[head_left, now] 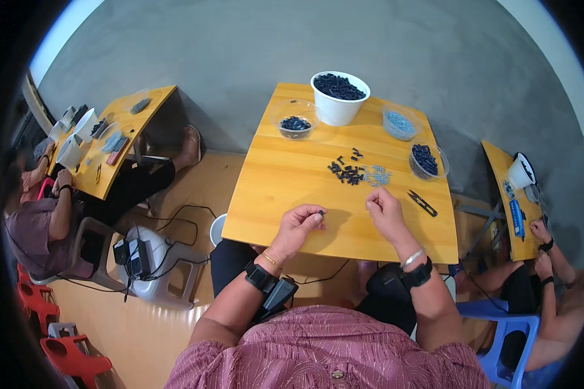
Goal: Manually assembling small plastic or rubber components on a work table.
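Above the near part of the wooden table (266, 194), my left hand (295, 228) pinches a small black piece (320, 212) between thumb and fingers. To its right, my right hand (386, 211) is closed with its fingertips together; whether it holds anything is too small to see. Just beyond my hands lies a loose pile of small black pieces (348, 175), touching a scatter of tiny light-blue-grey parts (377, 176). A pair of black thread snips (423, 203) lies to the right of my right hand.
At the back stand a white bucket (340, 110) full of black pieces and a clear bowl (296, 129) with more. On the right are a tub of pale-blue parts (399, 123) and a tub of dark pieces (425, 160). Other people sit at side tables (120, 155).
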Demonstrator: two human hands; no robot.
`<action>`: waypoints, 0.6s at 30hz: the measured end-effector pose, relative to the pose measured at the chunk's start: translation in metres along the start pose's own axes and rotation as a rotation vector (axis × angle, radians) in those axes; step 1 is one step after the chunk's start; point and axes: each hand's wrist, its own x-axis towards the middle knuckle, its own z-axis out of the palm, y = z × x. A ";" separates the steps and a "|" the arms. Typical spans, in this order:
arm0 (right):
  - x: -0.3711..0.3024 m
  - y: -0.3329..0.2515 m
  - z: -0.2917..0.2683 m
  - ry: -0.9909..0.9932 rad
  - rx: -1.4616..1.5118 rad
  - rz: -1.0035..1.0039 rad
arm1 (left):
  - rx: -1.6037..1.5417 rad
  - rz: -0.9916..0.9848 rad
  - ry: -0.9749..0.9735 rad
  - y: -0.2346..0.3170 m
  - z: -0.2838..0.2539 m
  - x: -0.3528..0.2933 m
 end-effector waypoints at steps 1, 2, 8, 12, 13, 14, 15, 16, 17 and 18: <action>-0.006 -0.013 0.000 -0.047 0.152 0.008 | -0.087 -0.024 -0.025 0.005 0.002 -0.004; -0.011 -0.025 0.000 -0.096 0.305 0.018 | -0.173 -0.047 -0.050 0.010 0.004 -0.007; -0.034 -0.078 -0.007 -0.175 0.540 -0.015 | -0.264 -0.032 -0.165 0.042 0.026 -0.021; -0.042 -0.093 -0.007 -0.201 0.585 -0.040 | -0.331 -0.029 -0.179 0.049 0.034 -0.027; -0.044 -0.097 -0.007 -0.187 0.586 -0.050 | -0.357 -0.025 -0.193 0.049 0.035 -0.029; -0.045 -0.100 -0.006 -0.172 0.587 -0.059 | -0.383 -0.020 -0.207 0.050 0.036 -0.029; -0.045 -0.102 -0.005 -0.175 0.586 -0.061 | -0.384 -0.018 -0.205 0.050 0.037 -0.030; -0.046 -0.103 -0.003 -0.153 0.561 -0.078 | -0.400 -0.020 -0.198 0.050 0.038 -0.030; -0.046 -0.103 -0.002 -0.130 0.537 -0.095 | -0.417 -0.022 -0.190 0.050 0.039 -0.030; -0.046 -0.104 -0.002 -0.133 0.537 -0.095 | -0.418 -0.021 -0.188 0.051 0.039 -0.030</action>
